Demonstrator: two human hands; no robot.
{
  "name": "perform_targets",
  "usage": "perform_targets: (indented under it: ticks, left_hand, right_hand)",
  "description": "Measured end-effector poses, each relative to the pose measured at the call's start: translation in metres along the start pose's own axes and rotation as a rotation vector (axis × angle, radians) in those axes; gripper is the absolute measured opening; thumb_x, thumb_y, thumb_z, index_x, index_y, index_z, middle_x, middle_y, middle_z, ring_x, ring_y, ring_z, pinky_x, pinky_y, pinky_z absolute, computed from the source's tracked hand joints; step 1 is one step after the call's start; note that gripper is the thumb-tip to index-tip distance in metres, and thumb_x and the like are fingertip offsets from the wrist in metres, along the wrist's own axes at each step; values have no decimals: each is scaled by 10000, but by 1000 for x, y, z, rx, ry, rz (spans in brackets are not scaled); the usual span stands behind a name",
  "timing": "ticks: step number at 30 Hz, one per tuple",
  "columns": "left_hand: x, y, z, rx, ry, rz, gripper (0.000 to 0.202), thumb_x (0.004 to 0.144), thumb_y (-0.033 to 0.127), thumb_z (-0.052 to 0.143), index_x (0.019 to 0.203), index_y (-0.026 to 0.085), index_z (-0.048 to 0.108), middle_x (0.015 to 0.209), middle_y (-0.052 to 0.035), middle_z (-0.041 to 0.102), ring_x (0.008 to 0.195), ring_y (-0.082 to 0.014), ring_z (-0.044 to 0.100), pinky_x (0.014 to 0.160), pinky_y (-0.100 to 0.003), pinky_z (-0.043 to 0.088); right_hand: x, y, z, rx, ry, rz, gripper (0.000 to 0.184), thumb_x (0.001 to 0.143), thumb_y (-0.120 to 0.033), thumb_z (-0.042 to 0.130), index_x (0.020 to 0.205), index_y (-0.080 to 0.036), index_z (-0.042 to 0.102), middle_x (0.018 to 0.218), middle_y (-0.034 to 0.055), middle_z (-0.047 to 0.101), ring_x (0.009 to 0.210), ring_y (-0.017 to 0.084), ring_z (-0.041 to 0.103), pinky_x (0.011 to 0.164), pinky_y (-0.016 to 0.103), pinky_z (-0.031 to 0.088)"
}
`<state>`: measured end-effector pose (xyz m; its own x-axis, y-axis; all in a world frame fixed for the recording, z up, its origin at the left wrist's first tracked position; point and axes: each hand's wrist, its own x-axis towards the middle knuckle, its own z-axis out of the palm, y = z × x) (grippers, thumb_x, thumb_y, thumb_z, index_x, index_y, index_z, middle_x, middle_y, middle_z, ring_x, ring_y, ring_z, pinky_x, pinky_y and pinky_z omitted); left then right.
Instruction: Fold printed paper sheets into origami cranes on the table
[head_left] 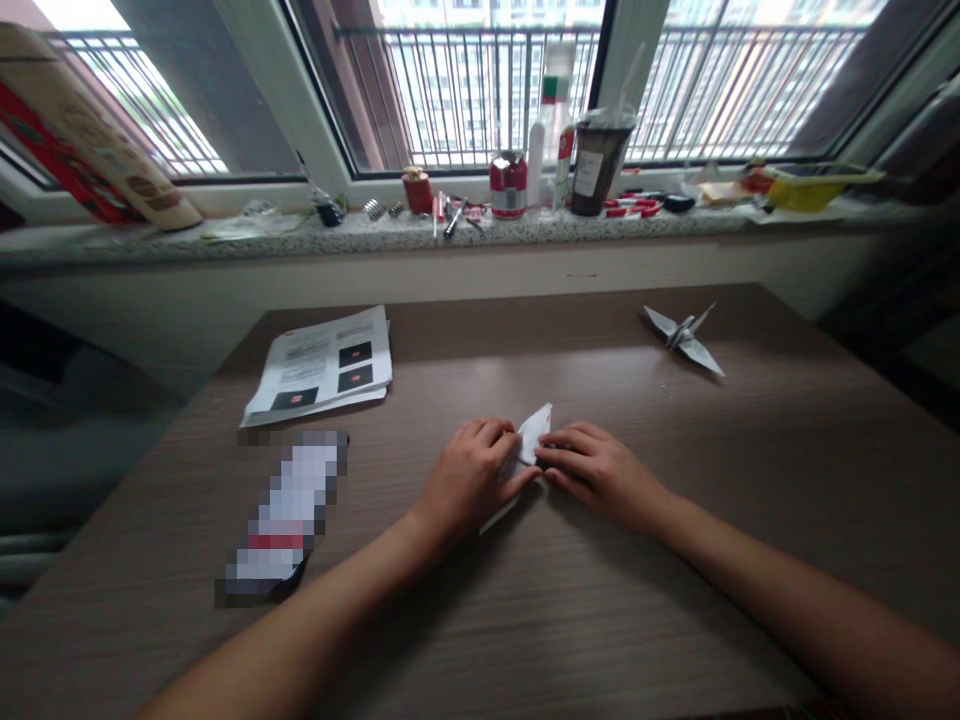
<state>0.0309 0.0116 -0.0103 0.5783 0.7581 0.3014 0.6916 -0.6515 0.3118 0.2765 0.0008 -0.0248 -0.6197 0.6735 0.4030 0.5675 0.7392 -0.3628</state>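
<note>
White paper (535, 432), folded, centre of frame in head view, on table (750, 450). Left hand (480, 468) holds it; right hand (596, 470) narrow, fingertips at its right edge, pinch unclear. Crane (682, 334) upper right; sheets (319, 355) upper left.

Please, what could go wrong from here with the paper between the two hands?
The folded paper could crease crookedly or tear, since the fingers of the left hand and right hand work close together on it.

The left forearm appears close to the blurred flat object, so a sideways move might bump it.
</note>
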Motion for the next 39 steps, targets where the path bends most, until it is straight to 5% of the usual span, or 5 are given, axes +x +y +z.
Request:
perform_targets:
  ticks: [5,9,15,26,39]
  left_hand:
    - [-3,-2,0,-24,-15,-34,280,936,301,723,1196,199,696,1143,-87,667,1043,-271,622,941,-439,548]
    - [-3,-3,0,-27,-22,-36,311,943,277,699,1248,216,686,1139,-86,657,1036,-264,619,942,-435,550]
    - [-4,-5,3,-2,-24,-14,331,951,271,697,1269,193,656,1165,-92,668,1036,-271,631,941,-446,560]
    - [-14,-9,2,0,-12,112,190,1027,211,605,1204,202,673,1265,-106,672,1079,-261,656,906,-425,592]
    - [-20,1,-6,78,-111,144,400,1008,215,620,1401,166,564,1417,-147,612,1163,-286,622,993,-474,586]
  right_hand:
    - [1,1,-4,-36,-25,-35,278,1048,-290,559,1265,-228,720,1241,87,730,1149,266,632,1000,471,555]
    - [0,4,-6,-109,-61,-39,340,1044,-347,565,1344,-243,685,1419,118,644,1347,296,555,1101,507,499]
    - [-6,13,-2,-250,-190,28,598,1071,-475,470,1616,-251,372,1694,115,296,1551,294,316,1251,523,321]
    - [-11,18,3,-299,-245,96,789,1063,-579,412,1681,-262,38,1729,79,153,1583,280,218,1284,476,264]
    - [-10,20,2,-294,-239,116,757,1061,-590,402,1681,-246,135,1713,106,241,1563,311,280,1262,504,297]
